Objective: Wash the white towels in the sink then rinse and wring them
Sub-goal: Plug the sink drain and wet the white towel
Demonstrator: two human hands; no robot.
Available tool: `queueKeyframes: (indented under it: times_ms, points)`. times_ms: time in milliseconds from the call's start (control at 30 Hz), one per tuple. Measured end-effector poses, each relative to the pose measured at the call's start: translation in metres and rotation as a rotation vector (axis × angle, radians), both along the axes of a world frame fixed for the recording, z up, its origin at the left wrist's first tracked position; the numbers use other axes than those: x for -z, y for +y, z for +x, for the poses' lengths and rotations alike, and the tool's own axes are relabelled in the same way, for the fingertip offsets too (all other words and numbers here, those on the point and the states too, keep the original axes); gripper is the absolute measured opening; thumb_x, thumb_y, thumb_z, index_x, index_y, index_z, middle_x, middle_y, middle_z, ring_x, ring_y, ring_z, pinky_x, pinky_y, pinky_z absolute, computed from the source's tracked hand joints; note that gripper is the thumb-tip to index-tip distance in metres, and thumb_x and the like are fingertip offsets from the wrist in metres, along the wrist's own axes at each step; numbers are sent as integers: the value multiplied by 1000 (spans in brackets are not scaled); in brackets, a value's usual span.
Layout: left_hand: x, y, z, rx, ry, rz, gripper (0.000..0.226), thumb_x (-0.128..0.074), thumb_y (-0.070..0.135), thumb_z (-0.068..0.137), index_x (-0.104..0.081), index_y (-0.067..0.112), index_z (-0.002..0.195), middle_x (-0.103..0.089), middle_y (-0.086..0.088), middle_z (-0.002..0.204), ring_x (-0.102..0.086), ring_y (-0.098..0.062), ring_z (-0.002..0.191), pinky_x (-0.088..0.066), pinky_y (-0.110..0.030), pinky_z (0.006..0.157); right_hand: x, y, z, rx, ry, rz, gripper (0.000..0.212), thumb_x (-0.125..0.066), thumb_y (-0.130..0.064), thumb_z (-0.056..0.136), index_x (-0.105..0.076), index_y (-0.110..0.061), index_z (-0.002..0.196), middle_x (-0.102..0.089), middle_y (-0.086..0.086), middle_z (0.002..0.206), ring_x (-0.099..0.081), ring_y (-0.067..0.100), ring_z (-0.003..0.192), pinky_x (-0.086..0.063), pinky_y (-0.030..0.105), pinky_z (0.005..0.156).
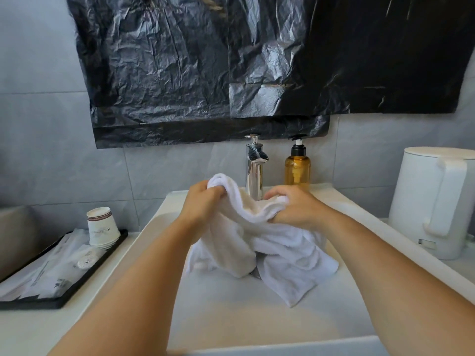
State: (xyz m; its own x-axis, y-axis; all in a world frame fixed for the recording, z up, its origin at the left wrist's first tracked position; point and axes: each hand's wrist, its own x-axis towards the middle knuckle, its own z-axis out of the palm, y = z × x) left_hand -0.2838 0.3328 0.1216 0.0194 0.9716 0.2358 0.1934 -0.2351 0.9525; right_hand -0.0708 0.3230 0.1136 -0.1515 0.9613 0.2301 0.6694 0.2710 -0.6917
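Observation:
A white towel (272, 247) hangs bunched over the white sink (231, 312), its lower folds resting on the basin floor. My left hand (203, 204) grips the towel's upper left fold, fingers curled into the cloth. My right hand (295, 206) grips the upper right part, close to the left hand. Both hands hold the cloth raised just in front of the chrome tap (254, 173). I see no water running from the tap.
An amber pump bottle (297, 168) stands right of the tap. A white kettle (437, 201) is on the right counter. A black tray (51, 273) with stacked paper cups (101, 227) and sachets lies left. Black plastic sheeting (231, 68) covers the wall above.

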Motion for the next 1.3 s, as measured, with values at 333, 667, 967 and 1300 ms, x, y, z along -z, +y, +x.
queueKeyframes:
  times_ms: [333,667,967,1300]
  points:
    - [13,-9,0,128,913,-42,39,-87,41,66,-57,18,79,-56,7,74,-52,-12,67,-41,-22,60,1,1,2,123,-405,29,14,-69,-11,70,-57,-10,63,-53,5,67,-46,18,67,-34,28,57]
    - [8,-3,3,72,198,-5,19,-50,22,100,-63,14,88,-62,-9,85,-55,-21,79,-43,-29,68,-5,8,-4,155,117,233,19,-64,-10,83,-52,-24,87,-56,0,91,-54,21,82,-42,29,64]
    - [-2,-8,0,0,-318,-169,17,-61,16,89,-72,8,99,-76,-13,90,-70,-27,82,-54,-34,74,-4,-2,-12,-109,9,-157,49,-85,-51,58,-69,-30,99,-70,-8,100,-64,14,98,-51,32,90]
    - [12,-13,1,123,951,-258,63,-80,58,66,-60,19,112,-68,2,100,-66,-15,91,-54,-29,84,-21,-13,-9,82,335,-304,24,-70,-24,80,-69,-8,98,-72,11,96,-68,31,97,-52,42,94]
